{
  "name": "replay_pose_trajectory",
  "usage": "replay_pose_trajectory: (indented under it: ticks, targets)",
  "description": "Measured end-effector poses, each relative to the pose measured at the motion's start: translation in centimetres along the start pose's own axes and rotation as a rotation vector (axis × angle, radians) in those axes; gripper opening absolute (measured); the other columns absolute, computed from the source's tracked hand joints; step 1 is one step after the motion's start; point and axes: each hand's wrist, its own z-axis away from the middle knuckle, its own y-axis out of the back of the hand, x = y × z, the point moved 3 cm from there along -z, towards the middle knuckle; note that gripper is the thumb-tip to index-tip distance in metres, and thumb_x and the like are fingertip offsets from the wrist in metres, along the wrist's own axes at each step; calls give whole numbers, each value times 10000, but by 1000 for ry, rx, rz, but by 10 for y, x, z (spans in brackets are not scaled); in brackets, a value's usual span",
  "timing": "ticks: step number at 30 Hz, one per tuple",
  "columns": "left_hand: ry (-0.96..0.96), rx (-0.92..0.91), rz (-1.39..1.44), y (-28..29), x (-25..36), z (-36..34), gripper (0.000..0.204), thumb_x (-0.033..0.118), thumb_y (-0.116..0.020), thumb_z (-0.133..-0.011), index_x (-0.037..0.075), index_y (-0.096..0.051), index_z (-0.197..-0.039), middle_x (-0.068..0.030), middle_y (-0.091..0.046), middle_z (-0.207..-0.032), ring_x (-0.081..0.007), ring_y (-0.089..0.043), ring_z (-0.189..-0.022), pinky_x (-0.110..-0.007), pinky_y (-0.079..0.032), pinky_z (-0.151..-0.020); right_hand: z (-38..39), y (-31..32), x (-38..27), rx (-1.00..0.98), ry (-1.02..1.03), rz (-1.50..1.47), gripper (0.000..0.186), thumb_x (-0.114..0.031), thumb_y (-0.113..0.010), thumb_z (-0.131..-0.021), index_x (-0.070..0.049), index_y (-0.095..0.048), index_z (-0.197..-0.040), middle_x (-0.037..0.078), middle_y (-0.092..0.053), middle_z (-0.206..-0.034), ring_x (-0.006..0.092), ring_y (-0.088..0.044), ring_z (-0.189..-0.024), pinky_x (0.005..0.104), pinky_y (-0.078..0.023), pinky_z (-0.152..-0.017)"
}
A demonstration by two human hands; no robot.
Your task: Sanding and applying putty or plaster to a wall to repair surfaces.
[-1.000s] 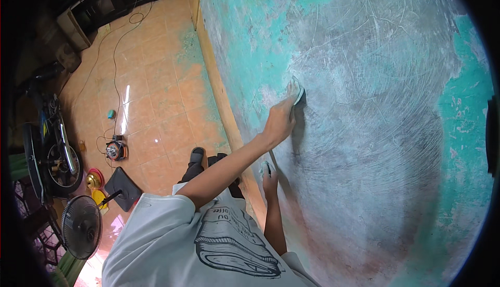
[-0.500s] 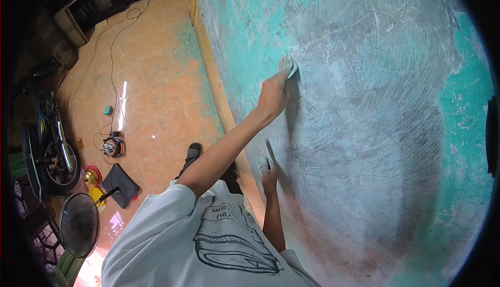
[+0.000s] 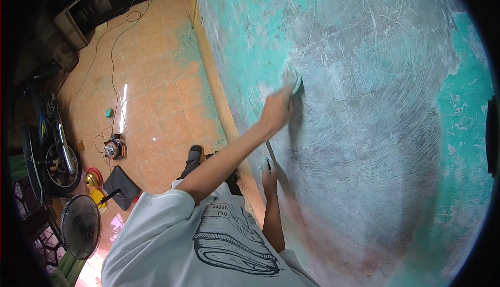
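A wall (image 3: 364, 130) with worn turquoise paint and a wide scuffed grey patch fills the right side. My left hand (image 3: 277, 111) reaches across to it, the fingers closed on a pale green folded pad (image 3: 296, 80) pressed against the surface. Whether the pad is cloth or sanding paper I cannot tell. Lower down, close to the wall, my right hand (image 3: 270, 178) is closed round a small object with pale and dark parts (image 3: 267, 164); its kind is not clear. Shadows of both arms fall on the wall.
Turquoise dust lies on the orange tiled floor (image 3: 151, 115) along the wall's wooden edging (image 3: 213, 86). At left are a standing fan (image 3: 80, 227), a motorcycle (image 3: 52, 151), a small device with a cord (image 3: 113, 148), a turquoise item (image 3: 109, 113) and a golden bowl (image 3: 92, 179).
My left hand has slid a little down and to the right along the wall with the pale pad. My right hand has stayed nearly in place.
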Motion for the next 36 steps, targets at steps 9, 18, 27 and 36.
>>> replay_pose_trajectory:
  ticks: [9, 18, 27, 36]
  targets:
    - [-25, 38, -5, 13, -13, -30, 555, -98, -527, -741, -4, -536, -1288, -284, -621, -908, -460, -628, -831, -516, -519, -743, 0, 4, -8, 0, 23, 38, 339, -293, -505, -1034, 22, -611, -967, 19, -507, -700, 110, -463, -659, 300, -410, -611]
    - [-20, -17, 44, 3, -9, -9, 440, -110, -531, -729, -32, -558, -1161, -291, -603, -881, -482, -615, -833, -521, -501, -720, -1, -4, -2, -13, -40, -22, 326, -282, -501, -1036, 16, -612, -967, 21, -528, -733, 111, -473, -680, 290, -414, -641]
    - [24, 67, 127, -7, 0, 24, 534, -126, -520, -750, -1, -573, -1267, -291, -604, -891, -474, -616, -831, -495, -497, -727, -1, -11, -2, -33, 13, -37, 330, -277, -492, -1038, 21, -596, -942, 33, -534, -723, 124, -477, -675, 304, -415, -641]
    - [-29, 83, 122, 10, 12, -29, 505, -112, -527, -742, -19, -581, -1235, -289, -605, -889, -477, -602, -823, -483, -489, -726, 2, -7, -11, 12, -49, -15, 339, -288, -491, -1036, 20, -587, -932, 39, -520, -716, 134, -472, -659, 310, -414, -632]
